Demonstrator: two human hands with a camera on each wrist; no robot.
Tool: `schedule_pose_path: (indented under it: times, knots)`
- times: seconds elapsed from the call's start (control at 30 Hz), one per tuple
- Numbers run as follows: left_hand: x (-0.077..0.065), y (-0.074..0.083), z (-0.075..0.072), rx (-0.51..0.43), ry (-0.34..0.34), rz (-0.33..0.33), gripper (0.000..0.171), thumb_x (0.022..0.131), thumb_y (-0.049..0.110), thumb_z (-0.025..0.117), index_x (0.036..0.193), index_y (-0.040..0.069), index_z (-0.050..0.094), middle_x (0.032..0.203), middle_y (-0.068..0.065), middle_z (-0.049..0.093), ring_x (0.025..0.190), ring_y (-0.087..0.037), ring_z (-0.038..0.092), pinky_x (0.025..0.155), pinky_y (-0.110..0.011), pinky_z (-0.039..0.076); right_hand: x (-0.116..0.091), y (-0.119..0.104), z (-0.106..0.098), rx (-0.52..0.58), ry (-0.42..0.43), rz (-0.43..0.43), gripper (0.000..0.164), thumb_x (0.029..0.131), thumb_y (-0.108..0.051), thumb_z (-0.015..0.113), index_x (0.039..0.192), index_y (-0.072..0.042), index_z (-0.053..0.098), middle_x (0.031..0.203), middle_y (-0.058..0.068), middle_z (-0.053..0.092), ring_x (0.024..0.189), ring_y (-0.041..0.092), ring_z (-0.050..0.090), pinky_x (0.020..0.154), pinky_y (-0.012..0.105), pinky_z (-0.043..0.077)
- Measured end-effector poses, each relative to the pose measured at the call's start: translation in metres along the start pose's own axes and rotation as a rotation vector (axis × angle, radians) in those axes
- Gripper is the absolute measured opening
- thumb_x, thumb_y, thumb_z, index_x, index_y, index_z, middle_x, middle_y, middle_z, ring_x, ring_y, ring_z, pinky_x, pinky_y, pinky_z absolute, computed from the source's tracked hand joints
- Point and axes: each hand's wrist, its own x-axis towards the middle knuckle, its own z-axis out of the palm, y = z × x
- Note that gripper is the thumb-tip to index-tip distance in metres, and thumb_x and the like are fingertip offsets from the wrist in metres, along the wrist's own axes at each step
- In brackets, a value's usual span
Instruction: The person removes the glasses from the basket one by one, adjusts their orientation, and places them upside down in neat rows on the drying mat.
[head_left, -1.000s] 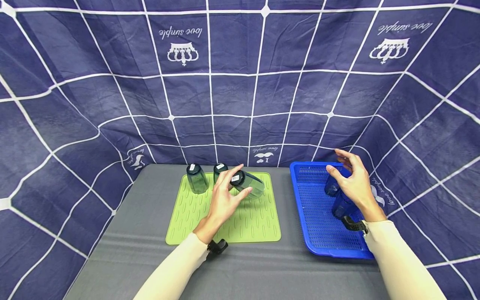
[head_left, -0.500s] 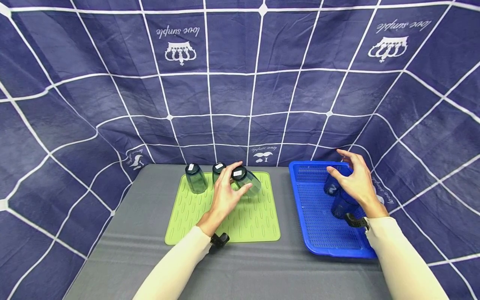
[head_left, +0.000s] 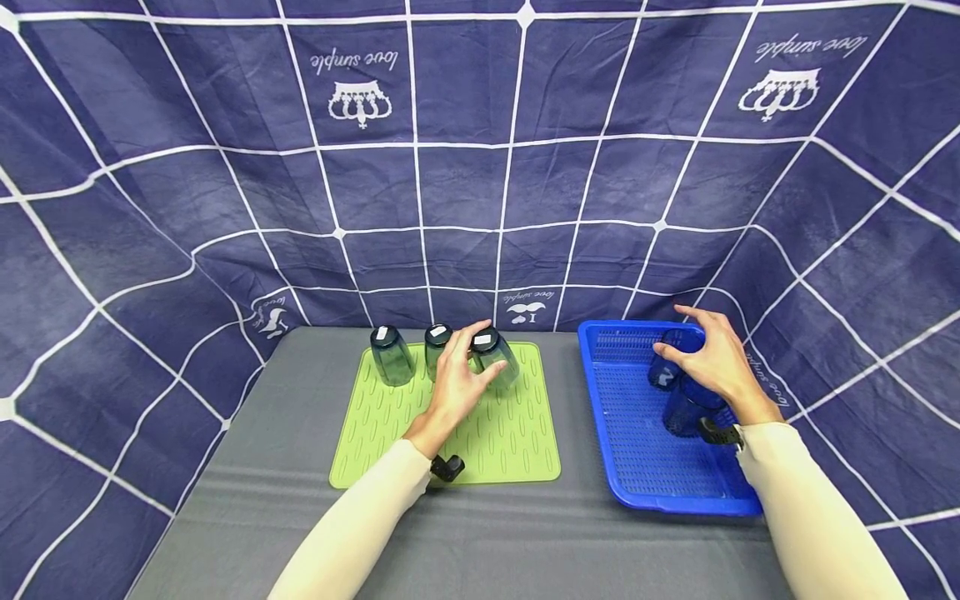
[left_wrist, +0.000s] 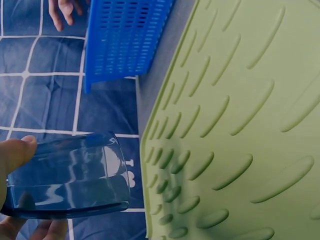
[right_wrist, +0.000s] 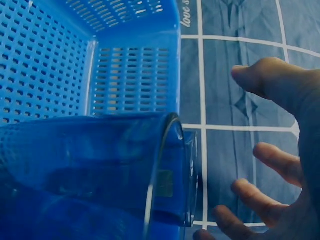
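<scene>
From my station, I see the held glass (head_left: pixel 507 360) just above the green mat (head_left: pixel 495 454), tilted, base up; the left hand (head_left: pixel 459 379) grips its side, probably to keep the downward rim free. Beyond the blue basket's (head_left: pixel 660 504) rim, the right hand (head_left: pixel 718 360) spreads, holding nothing (idle, I judge). Since the earlier frame, the glass has swung more upright.

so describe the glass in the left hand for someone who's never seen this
Find the green mat, left of the blue basket. Follow the mat's far edge to the tinted glass nearest the basket. Unlike the middle glass and the leftmost glass, it is held by the left hand.
</scene>
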Motion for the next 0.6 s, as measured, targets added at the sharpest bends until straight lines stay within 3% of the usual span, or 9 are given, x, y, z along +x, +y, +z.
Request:
schedule_pose_path:
  times: [0.27,0.43,0.6]
  knots:
    - [0.006,-0.01,0.01,0.026,-0.016,-0.005,0.076,0.091,0.014,0.101,0.16,0.016,0.068,0.154,-0.016,0.073,0.146,-0.038,0.068,0.121,-0.055,0.059,0.004,0.009,0.001,-0.033,-0.085,-0.006,0.089,0.091,-0.036,0.097,0.164,-0.001,0.06,0.162,0.046,0.054,0.154,0.063,0.049,0.121,0.08,0.043]
    - [0.008,-0.016,0.017,0.044,-0.008,0.028,0.076,0.091,0.012,0.101,0.159,0.014,0.068,0.154,-0.017,0.074,0.148,-0.041,0.068,0.131,-0.057,0.053,0.004,0.012,0.001,-0.047,-0.109,-0.001,0.09,0.089,-0.035,0.099,0.164,-0.002,0.06,0.164,0.045,0.054,0.155,0.062,0.048,0.122,0.08,0.043]
    - [0.011,-0.023,0.023,0.035,0.0,0.045,0.076,0.09,0.011,0.101,0.158,0.014,0.069,0.153,-0.018,0.074,0.147,-0.042,0.068,0.132,-0.058,0.052,0.006,0.017,0.005,-0.061,-0.126,-0.008,0.091,0.088,-0.034,0.099,0.163,-0.001,0.06,0.163,0.046,0.053,0.155,0.062,0.048,0.123,0.08,0.043]
